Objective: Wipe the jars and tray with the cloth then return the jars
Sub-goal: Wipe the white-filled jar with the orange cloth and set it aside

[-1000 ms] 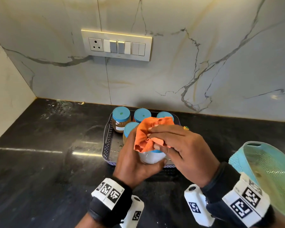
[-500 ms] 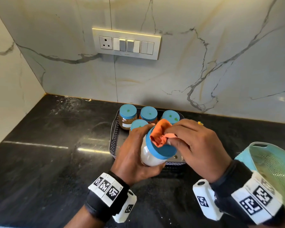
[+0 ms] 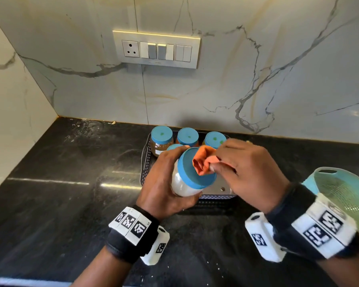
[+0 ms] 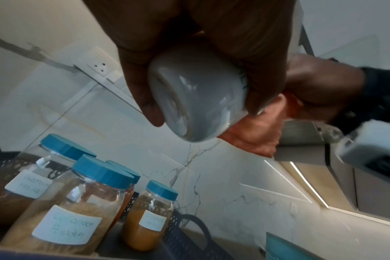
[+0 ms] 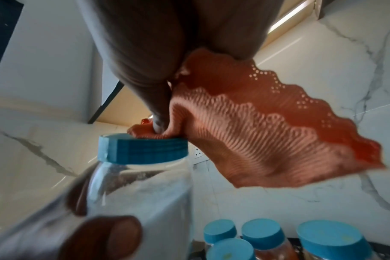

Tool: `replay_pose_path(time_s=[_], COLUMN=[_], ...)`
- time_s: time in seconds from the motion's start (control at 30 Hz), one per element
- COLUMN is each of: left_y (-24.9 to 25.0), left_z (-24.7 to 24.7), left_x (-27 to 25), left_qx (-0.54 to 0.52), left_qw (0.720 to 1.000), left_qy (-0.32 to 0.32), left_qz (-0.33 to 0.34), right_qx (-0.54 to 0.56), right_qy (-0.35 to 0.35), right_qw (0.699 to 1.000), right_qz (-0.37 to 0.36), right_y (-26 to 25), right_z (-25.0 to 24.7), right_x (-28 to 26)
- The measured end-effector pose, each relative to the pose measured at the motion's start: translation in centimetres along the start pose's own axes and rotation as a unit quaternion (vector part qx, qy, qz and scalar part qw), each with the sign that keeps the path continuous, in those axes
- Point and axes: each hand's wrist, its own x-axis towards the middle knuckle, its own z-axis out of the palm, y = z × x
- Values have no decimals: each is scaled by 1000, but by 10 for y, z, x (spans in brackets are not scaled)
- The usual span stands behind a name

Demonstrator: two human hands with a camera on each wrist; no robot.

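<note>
My left hand point(image 3: 164, 183) grips a clear jar of white powder point(image 3: 182, 186) with a blue lid point(image 3: 192, 172), tilted and held above the front of the dark perforated tray point(image 3: 145, 162). My right hand point(image 3: 245, 172) pinches an orange cloth point(image 3: 203, 162) and presses it on the lid's top. In the right wrist view the cloth point(image 5: 256, 132) hangs off the lid point(image 5: 142, 149). The left wrist view shows the jar's base point(image 4: 194, 100) between my fingers. Several blue-lidded spice jars point(image 3: 162, 139) stand in the tray's back half.
A teal plastic basket point(image 3: 344, 193) stands at the right edge of the black counter point(image 3: 60, 183). A marble wall with a switch panel point(image 3: 157, 49) rises behind the tray. A side wall closes the left.
The cloth, which covered the whole lid a second ago, is bunched on the lid's right part, and the blue top shows. Jar and both hands sit slightly higher in view.
</note>
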Motion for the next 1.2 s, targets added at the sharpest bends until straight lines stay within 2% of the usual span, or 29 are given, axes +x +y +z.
replay_pose_path(time_s=[0.1,0.17,0.3,0.43,0.5,0.57,0.6,0.67,0.73,0.87,0.97,1.07,1.2], left_y=[11,14,0,-2,1,1,0,-4,-7,-2,2,1,-2], left_z=[2,1,-5,5,11,12,10,4,-3,3,11,5,-9], left_x=[8,12,1,-8,-7,-4,-3,-5,-8,-15,-11,-2,-6], left_qx=[-10,-52,-12,1,0,-54,-73,-35,-24,-10,-14,-71,-45], left_qw=[1000,998,999,1000,999,998,997,999,1000,999,999,996,999], left_qy=[-14,-23,31,-19,-36,-39,-39,-16,-1,-32,-47,-44,-21], left_qz=[25,33,-11,7,11,-2,0,15,2,15,22,23,6], right_qx=[16,46,57,-15,-16,13,34,61,53,0,-7,32,46], right_qy=[47,28,-29,-22,3,13,3,-40,-71,-35,-1,-7,-57], right_qw=[999,999,997,999,999,999,999,997,995,999,999,999,997], right_qz=[14,-1,-49,24,36,29,18,-18,-48,20,45,16,-32], right_y=[-16,-31,-30,0,-4,-21,-30,-39,-33,-1,-7,-35,-39], right_z=[12,15,6,4,12,20,21,19,12,8,18,22,7], right_x=[16,14,-19,-12,4,12,10,-7,-27,-29,-5,3,-24])
